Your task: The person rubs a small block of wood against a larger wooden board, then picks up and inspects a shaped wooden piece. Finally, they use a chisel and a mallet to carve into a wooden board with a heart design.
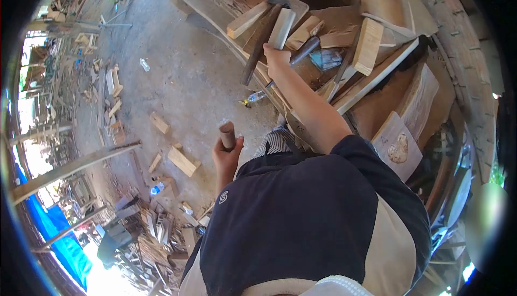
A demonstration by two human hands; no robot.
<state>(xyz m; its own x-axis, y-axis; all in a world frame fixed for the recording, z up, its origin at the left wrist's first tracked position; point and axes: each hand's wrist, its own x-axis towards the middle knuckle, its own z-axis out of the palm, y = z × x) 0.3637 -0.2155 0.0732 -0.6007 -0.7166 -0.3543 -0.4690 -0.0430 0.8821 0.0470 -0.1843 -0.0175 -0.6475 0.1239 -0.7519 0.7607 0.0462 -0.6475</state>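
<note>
My left hand (226, 157) is closed around a short brown round wooden piece (227, 134) with a pale, worn end, held upright over the floor. Out over the workbench, my right hand (277, 59) grips the lower end of a pale rectangular wood block (282, 28). Right beside that block lies a hammer (263, 43), its dark head at the far end. A dark round tool handle (305, 50) rests by my right wrist, near a crumpled blue plastic packet (326, 59).
Wood pieces, including a light block (368, 46) and a long board (377, 78), are piled on the bench. Offcuts (183, 160) and a plastic bottle (157, 189) lie on the concrete floor (177, 53). A wooden pole (78, 171) crosses at left.
</note>
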